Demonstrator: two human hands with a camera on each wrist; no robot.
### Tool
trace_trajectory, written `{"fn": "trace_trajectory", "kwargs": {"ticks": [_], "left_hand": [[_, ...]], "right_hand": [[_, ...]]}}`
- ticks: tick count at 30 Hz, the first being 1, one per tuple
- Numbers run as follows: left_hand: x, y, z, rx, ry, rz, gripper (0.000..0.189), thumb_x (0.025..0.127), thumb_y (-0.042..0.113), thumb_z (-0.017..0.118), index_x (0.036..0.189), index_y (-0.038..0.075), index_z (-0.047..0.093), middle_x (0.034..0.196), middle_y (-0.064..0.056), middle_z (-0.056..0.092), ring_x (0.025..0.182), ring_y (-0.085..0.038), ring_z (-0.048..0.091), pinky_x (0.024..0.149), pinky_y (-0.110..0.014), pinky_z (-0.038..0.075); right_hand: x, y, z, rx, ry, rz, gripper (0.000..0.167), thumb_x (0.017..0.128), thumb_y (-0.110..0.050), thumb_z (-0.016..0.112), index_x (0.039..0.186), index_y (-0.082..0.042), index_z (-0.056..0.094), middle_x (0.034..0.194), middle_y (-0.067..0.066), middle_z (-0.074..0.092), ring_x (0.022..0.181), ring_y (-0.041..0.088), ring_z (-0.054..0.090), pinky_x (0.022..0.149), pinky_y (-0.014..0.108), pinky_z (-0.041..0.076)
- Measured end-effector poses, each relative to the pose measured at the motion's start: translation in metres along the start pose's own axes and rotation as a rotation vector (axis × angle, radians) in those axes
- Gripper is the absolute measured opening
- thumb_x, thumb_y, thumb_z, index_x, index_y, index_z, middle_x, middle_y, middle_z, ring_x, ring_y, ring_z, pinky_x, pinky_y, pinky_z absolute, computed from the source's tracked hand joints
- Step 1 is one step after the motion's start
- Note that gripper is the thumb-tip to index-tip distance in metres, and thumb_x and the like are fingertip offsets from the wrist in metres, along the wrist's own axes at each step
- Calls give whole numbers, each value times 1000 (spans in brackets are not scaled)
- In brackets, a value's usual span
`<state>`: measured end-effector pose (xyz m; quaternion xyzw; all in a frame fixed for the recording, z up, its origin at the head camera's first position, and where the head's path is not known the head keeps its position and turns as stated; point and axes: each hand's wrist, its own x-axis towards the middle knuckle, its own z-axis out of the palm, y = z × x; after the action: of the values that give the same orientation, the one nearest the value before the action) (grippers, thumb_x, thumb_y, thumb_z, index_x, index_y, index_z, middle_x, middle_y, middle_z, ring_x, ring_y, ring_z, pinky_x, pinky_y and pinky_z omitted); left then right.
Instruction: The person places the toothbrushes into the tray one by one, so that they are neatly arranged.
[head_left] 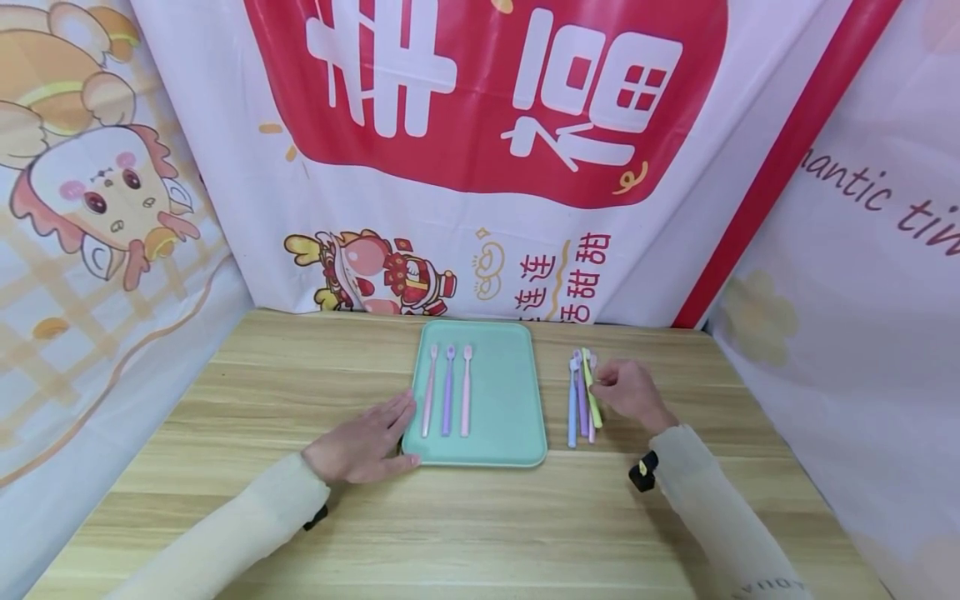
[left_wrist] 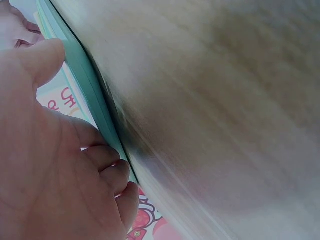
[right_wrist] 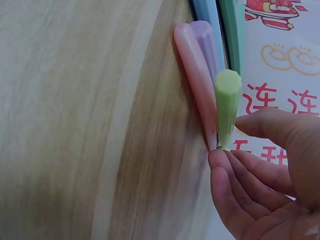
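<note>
My left hand (head_left: 366, 442) rests against the left rim of a mint-green tray (head_left: 504, 400), fingers extended along it and thumb by the front corner. Three toothbrushes stand in a row on the tray's left half: a pink one (head_left: 428, 398), a purple one (head_left: 447, 396) and another pink one (head_left: 466, 396). Right of the tray, my right hand (head_left: 630, 392) pinches a yellow-green toothbrush (right_wrist: 227, 102) between thumb and fingers. Bunched beside it on the table are a blue toothbrush (head_left: 573, 408), a purple toothbrush (head_left: 582, 408) and a pink toothbrush (right_wrist: 195, 67), their heads partly overlapping.
The wooden table (head_left: 480, 533) ends at a hanging cloth (head_left: 480, 233) with red and white print behind the tray. Printed cloths also hang at the left (head_left: 112, 250) and right (head_left: 840, 333) sides. A black band with a small device (head_left: 642, 472) sits at the right wrist.
</note>
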<state>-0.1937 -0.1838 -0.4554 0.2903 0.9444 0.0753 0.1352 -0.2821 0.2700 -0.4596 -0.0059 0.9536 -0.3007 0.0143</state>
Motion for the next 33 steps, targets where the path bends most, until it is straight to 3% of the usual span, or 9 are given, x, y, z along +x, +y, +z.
{"fn": "trace_trajectory", "kwargs": {"ticks": [8,18,33], "left_hand": [[0,0,-1,-5,2,-5,91,107,58,52,166,-4,21,177,-22,13,164,-40,21,132,-58,26],[0,0,0,-11,3,-1,92,106,60,51,166,-4,21,177,-22,13,164,-40,20,132,-58,26],[0,-1,0,6,15,11,92,107,59,51,165,-5,22,176,-23,15,164,-39,21,132,-57,26]], "right_hand": [[3,2,3,44,-14,60,19,95,-18,76,111,-7,79,107,11,75,91,20,65,71,26,55],[12,2,6,29,-29,116,13,93,-20,78,98,-9,81,91,6,73,77,16,61,62,24,49],[7,-2,7,77,42,139,26,88,-21,84,106,-4,80,101,13,77,80,17,66,62,24,53]]}}
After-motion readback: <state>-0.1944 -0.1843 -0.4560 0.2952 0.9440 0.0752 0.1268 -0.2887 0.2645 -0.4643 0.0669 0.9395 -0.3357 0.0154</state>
